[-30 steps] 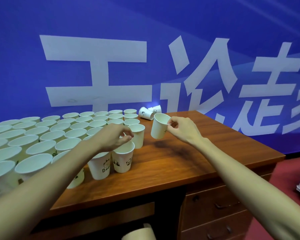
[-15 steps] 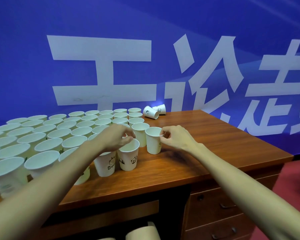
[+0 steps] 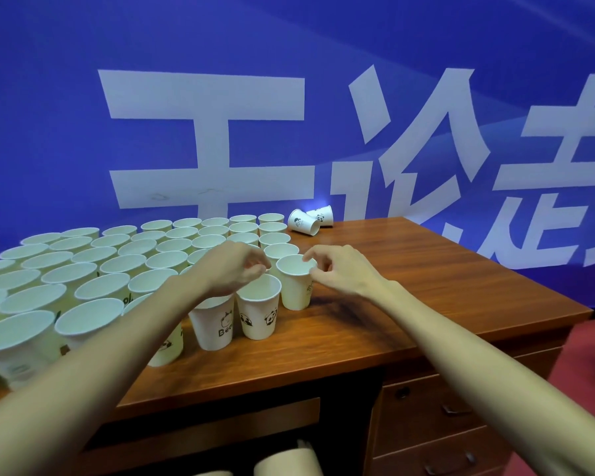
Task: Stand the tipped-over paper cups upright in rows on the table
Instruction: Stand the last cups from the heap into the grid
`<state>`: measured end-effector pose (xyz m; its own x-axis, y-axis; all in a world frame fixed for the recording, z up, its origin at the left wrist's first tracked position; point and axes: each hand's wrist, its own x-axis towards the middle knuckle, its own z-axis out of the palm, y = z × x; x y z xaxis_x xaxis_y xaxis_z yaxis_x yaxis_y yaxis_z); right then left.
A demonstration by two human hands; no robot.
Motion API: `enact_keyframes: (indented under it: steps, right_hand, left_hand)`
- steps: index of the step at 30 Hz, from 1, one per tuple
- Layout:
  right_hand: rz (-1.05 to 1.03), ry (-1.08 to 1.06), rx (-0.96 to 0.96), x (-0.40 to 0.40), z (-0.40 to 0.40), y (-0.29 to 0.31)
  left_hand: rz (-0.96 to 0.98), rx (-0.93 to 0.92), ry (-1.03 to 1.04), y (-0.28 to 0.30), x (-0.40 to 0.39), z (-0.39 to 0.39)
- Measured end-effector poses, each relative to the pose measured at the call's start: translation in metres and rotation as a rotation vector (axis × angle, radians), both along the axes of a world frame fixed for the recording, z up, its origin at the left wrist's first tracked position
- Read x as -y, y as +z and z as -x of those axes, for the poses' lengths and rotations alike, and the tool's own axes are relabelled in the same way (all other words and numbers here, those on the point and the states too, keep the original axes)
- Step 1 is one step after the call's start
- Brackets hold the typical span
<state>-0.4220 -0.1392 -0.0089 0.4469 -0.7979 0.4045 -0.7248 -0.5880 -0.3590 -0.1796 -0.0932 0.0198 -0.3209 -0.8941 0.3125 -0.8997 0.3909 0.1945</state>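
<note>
My right hand (image 3: pixel 337 273) sits at the rim of the cup (image 3: pixel 295 283) standing upright at the right end of the rows, fingers loosely curled beside it; I cannot tell whether thumb and finger still pinch the rim or have just let go. My left hand (image 3: pixel 236 269) hovers over the panda cup (image 3: pixel 259 307) next to it, fingers bent with the tips together at its rim; whether it actually grips, I cannot tell either.

What I judge comes next turns on the two tipped cups (image 3: pixel 310 221) at the far edge of the table (image 3: pixel 426 304), against the blue banner (image 3: pixel 289 80). They lie ahead of my right hand and slightly left of it, well apart from both hands, past the end of the rows. The nearer one lies on its side, mouth toward me and to the right, long axis running diagonally away to the left. The right hand is closer and has open wood in front of it; the left would have to cross the standing cups.

Readable print: "Bee…" under a cartoon animal on the near cup (image 3: pixel 213 321), pandas on its neighbour, small pandas on the tipped ones. The banner carries large white Chinese characters, partly cut off.
</note>
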Motion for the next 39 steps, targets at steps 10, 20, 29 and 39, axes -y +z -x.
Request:
enact_keyframes:
  steps: [10, 20, 29, 39]
  right_hand:
    - [0.008, -0.203, 0.246, 0.049, 0.009, 0.007]
    - [-0.082, -0.285, 0.204, 0.136, -0.004, -0.006]
    - [-0.104, -0.355, 0.186, 0.221, -0.029, -0.017]
    - [-0.089, -0.445, 0.082, 0.293, -0.062, -0.027]
  left_hand:
    - [0.016, 0.062, 0.041, 0.012, 0.022, -0.004]
    - [-0.061, 0.082, 0.076, 0.023, 0.070, -0.009]
    - [-0.088, 0.062, 0.122, 0.021, 0.127, -0.020]
    - [-0.043, 0.135, 0.071, 0.012, 0.157, -0.029]
